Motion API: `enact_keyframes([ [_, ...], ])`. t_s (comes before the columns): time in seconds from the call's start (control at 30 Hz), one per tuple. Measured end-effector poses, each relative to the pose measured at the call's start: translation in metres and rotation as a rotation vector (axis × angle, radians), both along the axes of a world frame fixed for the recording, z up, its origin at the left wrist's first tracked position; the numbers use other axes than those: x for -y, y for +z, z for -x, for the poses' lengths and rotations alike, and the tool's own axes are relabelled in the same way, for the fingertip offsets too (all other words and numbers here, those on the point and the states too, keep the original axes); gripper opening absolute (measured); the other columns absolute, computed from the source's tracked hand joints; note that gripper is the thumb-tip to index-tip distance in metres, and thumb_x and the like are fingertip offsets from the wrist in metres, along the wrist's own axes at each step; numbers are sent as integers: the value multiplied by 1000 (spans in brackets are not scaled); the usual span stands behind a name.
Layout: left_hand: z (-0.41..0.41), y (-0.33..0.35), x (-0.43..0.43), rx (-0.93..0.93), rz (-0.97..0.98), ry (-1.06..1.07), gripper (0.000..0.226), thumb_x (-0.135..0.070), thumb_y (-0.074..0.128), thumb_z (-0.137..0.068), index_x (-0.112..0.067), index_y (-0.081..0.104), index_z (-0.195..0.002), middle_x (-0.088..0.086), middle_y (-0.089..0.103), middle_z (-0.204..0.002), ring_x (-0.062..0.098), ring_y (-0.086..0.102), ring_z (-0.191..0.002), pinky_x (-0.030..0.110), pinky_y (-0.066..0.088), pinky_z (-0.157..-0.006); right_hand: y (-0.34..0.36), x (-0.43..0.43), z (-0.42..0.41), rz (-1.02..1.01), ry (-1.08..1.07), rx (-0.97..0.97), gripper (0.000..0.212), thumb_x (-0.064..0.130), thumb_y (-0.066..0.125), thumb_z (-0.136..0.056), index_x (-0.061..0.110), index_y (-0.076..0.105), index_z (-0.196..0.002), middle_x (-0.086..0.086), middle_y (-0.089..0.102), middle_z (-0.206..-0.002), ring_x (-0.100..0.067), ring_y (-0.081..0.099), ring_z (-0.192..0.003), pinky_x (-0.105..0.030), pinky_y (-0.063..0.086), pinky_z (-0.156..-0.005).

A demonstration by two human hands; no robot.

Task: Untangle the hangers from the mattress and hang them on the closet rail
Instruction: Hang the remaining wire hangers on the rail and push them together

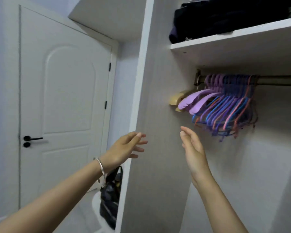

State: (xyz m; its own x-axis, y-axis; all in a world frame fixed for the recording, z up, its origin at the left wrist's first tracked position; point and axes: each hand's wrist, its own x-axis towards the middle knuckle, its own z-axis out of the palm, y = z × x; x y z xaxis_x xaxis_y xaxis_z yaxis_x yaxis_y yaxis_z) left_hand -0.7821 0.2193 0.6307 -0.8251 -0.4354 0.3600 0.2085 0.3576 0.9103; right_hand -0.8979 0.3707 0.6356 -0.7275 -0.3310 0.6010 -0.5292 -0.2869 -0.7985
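Observation:
Several hangers (225,105), purple, blue and pink with a beige one at the left end, hang bunched on the closet rail (279,81) near its left bracket. My left hand (126,147) is raised in front of the closet's side panel, fingers relaxed and spread, holding nothing; a silver bracelet sits on its wrist. My right hand (193,148) is lifted inside the closet, below and left of the hangers, fingers straight and empty. Neither hand touches a hanger. The mattress is out of view.
A white shelf (233,37) above the rail carries dark folded clothes (225,17). The closet's side panel (151,115) stands between my hands. A shut white door (65,98) with a black handle is at left. A dark bag (112,197) hangs low beside the panel.

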Motion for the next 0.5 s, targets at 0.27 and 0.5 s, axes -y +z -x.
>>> enact_keyframes([
  [0.27, -207, -117, 149, 98, 9, 498, 32, -34, 41, -96, -19, 54, -121, -4, 64, -113, 10, 61, -100, 22, 46, -85, -99, 183, -161, -320, 417, 28, 30, 26, 48, -95, 27, 49, -125, 11, 49, -123, -2, 43, -118, -16, 31, -93],
  [0.5, -434, -311, 216, 446, -203, 865, 35, -28, 48, -94, -11, 51, -125, 8, 59, -124, 16, 58, -106, 23, 44, -90, -288, 311, -350, -710, 749, 111, 34, 27, 56, -91, 26, 47, -124, 4, 46, -131, -6, 40, -120, -22, 31, -101],
])
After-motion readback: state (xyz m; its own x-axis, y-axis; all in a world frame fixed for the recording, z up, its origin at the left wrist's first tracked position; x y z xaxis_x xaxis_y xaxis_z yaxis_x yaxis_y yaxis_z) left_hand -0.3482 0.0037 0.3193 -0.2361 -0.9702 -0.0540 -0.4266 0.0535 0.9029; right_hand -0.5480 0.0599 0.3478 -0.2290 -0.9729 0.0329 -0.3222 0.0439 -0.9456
